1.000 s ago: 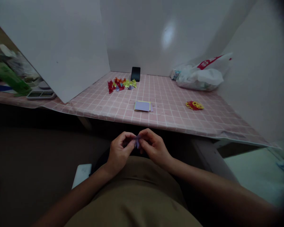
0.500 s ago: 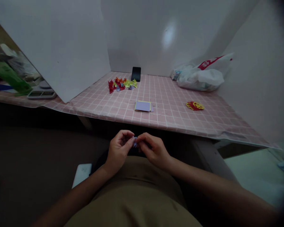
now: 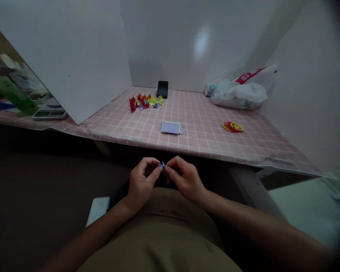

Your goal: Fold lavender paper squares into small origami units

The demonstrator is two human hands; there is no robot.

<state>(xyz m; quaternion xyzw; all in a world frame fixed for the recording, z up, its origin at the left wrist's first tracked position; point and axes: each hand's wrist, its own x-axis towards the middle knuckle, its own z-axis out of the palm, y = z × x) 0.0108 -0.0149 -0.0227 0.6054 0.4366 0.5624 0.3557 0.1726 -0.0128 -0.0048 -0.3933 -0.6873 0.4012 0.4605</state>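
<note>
Between my fingertips, in front of the table edge, is a small folded piece of lilac paper (image 3: 162, 164). My left hand (image 3: 143, 179) pinches its left side with thumb and fingers. On its right side my right hand (image 3: 184, 175) pinches it as well; the fingers hide much of the paper. A short point sticks up in the middle of it. On the table beyond lies a stack of square paper (image 3: 170, 127), lilac on top with yellow edges showing. Farther back sits a cluster of small folded paper figures (image 3: 144, 101) in red, orange, yellow and lilac.
A dark phone (image 3: 162, 89) leans at the back wall of the pink checked table (image 3: 198, 141). Red and yellow cut-out shapes (image 3: 232, 127) lie to the right, before a white plastic bag (image 3: 239, 94). A kitchen scale (image 3: 49, 113) stands left, behind a white panel (image 3: 87, 56).
My hands have drawn slightly apart, and more of the lilac paper shows between them, with a point upward. The things on the table have stayed in place.
</note>
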